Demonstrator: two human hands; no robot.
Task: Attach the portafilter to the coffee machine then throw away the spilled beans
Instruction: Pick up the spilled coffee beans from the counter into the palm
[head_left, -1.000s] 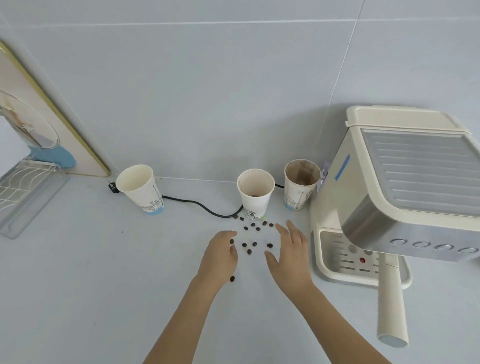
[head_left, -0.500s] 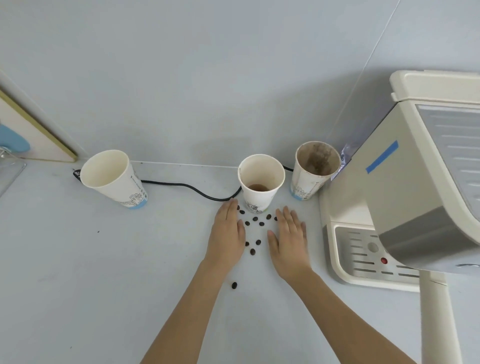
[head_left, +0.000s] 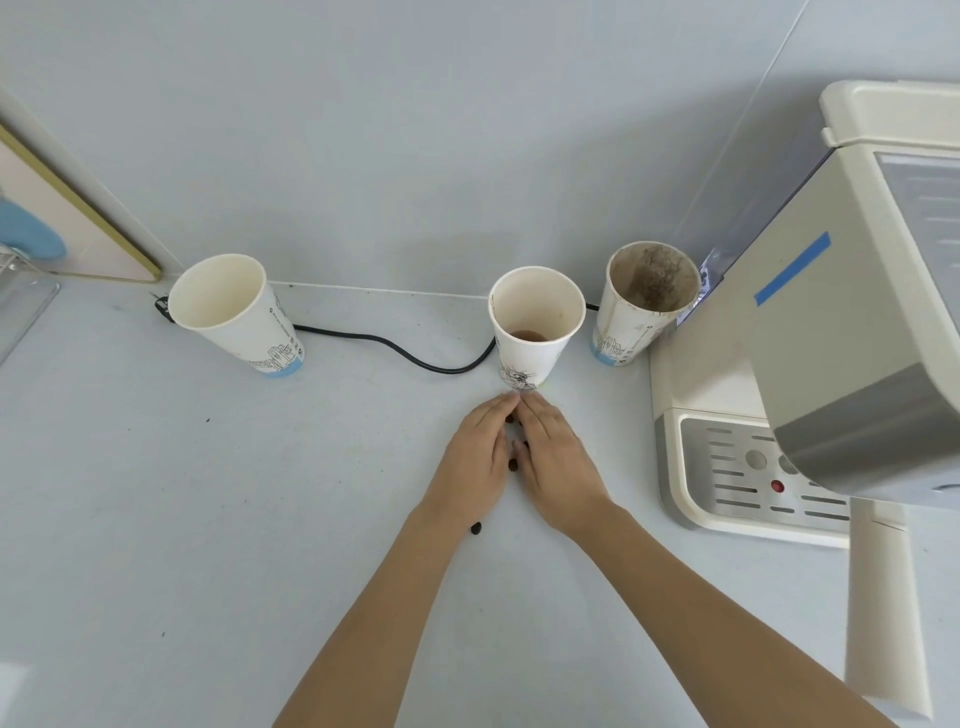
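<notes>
My left hand (head_left: 475, 457) and my right hand (head_left: 558, 462) lie palm-down on the white counter, side by side with their fingertips touching just in front of the middle paper cup (head_left: 535, 332). Dark coffee beans (head_left: 513, 465) show in the narrow gap between the hands; most of them are hidden under the palms. One stray bean (head_left: 476, 528) lies apart near my left wrist. The cream coffee machine (head_left: 810, 332) stands at the right. The portafilter's cream handle (head_left: 878, 597) sticks out from under the machine's head towards me.
A stained paper cup (head_left: 647, 301) stands against the machine and another white cup (head_left: 234, 312) at the left. A black cable (head_left: 395, 345) runs along the wall. The drip tray (head_left: 727, 478) is at the machine's base. A framed board (head_left: 78, 234) leans far left.
Both hands slid forward towards the middle cup and closed in on each other, gathering the scattered beans between them. The view moved closer and to the left.
</notes>
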